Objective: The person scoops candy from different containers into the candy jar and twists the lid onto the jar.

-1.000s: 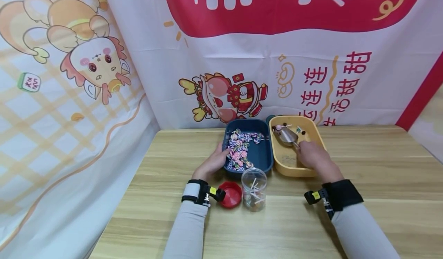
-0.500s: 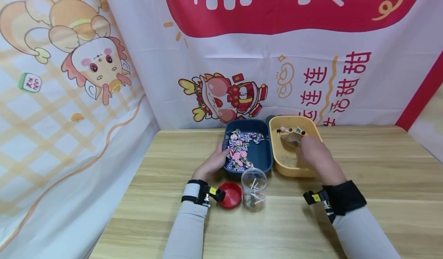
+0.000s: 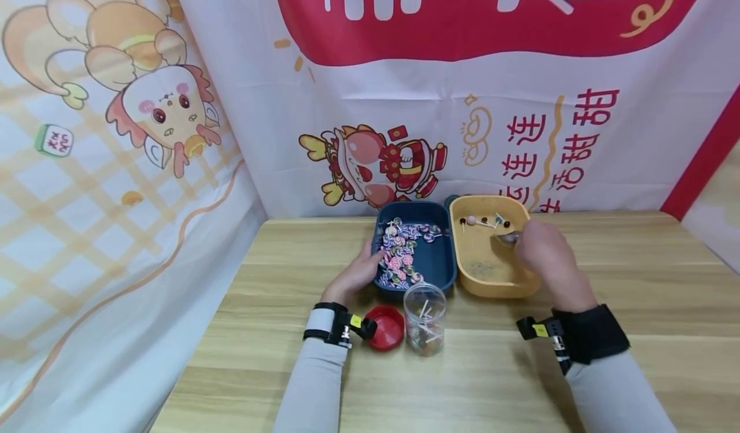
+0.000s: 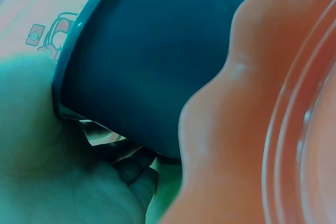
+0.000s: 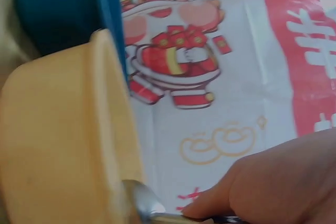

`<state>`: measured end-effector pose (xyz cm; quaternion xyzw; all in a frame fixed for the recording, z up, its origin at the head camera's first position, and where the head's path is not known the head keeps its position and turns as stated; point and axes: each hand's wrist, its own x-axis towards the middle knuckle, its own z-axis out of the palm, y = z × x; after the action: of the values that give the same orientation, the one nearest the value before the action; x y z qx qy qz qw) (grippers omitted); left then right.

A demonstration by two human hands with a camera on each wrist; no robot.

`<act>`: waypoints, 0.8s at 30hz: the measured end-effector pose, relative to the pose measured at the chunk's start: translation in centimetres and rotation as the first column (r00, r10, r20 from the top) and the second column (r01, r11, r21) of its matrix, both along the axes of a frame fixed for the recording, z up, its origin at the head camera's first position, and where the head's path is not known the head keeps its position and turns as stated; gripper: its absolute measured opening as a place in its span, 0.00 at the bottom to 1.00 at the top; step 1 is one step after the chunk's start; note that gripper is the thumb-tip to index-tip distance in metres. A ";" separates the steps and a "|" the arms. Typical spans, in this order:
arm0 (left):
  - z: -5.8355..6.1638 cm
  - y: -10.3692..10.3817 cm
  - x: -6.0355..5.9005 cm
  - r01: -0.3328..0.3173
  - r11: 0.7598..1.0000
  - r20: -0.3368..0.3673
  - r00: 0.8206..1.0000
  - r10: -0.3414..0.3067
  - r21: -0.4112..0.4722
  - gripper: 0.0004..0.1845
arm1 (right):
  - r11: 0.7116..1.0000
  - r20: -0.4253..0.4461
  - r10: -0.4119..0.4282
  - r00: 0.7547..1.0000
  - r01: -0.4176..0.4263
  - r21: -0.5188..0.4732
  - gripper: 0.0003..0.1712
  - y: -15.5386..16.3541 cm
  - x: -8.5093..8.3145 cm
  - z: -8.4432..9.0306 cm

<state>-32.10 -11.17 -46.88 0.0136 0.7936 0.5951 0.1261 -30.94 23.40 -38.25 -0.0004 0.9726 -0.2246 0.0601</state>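
Note:
My left hand (image 3: 360, 270) grips the left side of a dark blue bin (image 3: 435, 261), thumb over the rim; in the left wrist view its fingers (image 4: 139, 177) reach beneath the bin. Wrapped candies, many swirl-patterned, lie in the bin's left half. My right hand (image 3: 546, 250) holds a metal scoop (image 3: 507, 237) by its handle over the right part of a yellow bin (image 3: 482, 279). In the right wrist view the scoop's blade (image 5: 142, 198) shows at the yellow wall. Several round lollipops (image 3: 472, 220) lie at the yellow bin's far end.
A clear plastic jar (image 3: 424, 333) with lollipops, white sticks up, stands in front of the blue bin. Left of it lies a red lid (image 3: 387, 327). The bins stand side by side near a printed cloth (image 3: 370, 86) behind the wooden table (image 3: 277, 349).
My right hand has drawn the scoop from the far left of the yellow bin toward its right side, and the scoop has turned. The left hand stays put.

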 end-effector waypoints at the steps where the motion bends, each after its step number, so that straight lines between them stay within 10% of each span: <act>1: 0.0 0.0 0.0 0.000 1.000 0.004 1.000 0.000 0.001 0.32 | 1.000 -0.004 -0.007 1.000 0.007 -0.007 0.08 0.1 -0.3 -0.5; 11: -0.3 -0.1 0.2 -0.010 1.000 0.020 1.000 0.009 0.013 0.31 | 0.991 -0.072 0.119 0.990 -0.115 0.063 0.12 0.2 -2.8 -5.4; 24: 0.1 0.1 0.2 0.002 1.000 0.003 1.000 -0.002 0.002 0.32 | 0.949 -0.065 0.311 0.948 -0.314 -0.033 0.05 0.3 -3.5 -6.2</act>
<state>-31.91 -11.08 -46.83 0.0138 0.7928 0.5958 0.1280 -34.46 23.74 -44.40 -0.1624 0.9565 -0.2331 0.0662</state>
